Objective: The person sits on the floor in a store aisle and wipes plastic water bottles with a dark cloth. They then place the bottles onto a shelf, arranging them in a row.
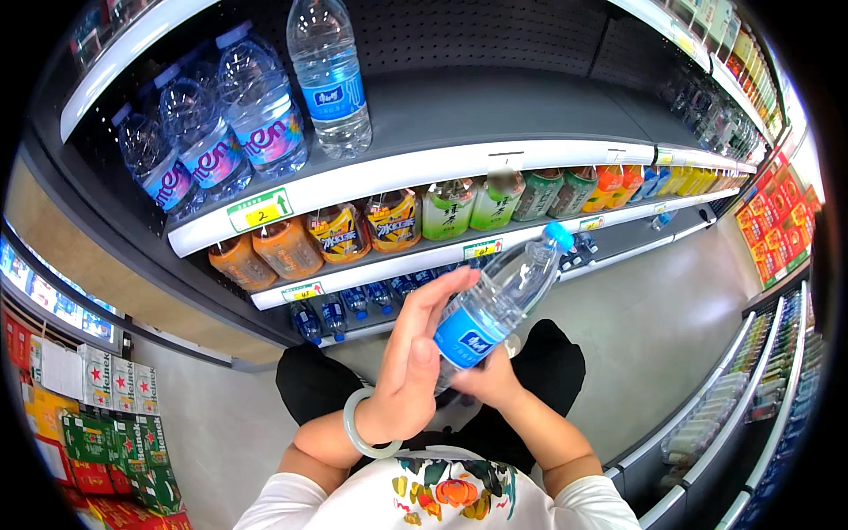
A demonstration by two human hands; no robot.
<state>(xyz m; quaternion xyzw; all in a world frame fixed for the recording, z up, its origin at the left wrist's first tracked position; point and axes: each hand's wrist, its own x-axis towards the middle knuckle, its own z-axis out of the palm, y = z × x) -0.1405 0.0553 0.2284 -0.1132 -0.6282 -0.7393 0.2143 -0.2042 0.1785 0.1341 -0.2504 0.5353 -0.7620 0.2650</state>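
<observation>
A clear plastic water bottle [474, 328] with a blue cap and blue label is tilted up to the right before me. My right hand [493, 381] grips it near the base, the fingers partly hidden behind it. My left hand [404, 377], with a pale bangle [358, 424] on the wrist, lies flat along the bottle's left side. Its fingers are straight and its thumb points up, not wrapped around the bottle. On the upper shelf [477, 106] a matching bottle [331, 86] stands upright beside several larger water bottles [262, 112] with pink-and-blue labels.
Below, one shelf holds orange, green and yellow drink bottles [450, 209]; small blue-labelled bottles [354, 301] line the lowest. White shelf edges [411, 175] jut out ahead. Beer cartons [99, 430] are stacked at left. Another bottle shelf [702, 424] runs along the right, beyond the grey floor [636, 324].
</observation>
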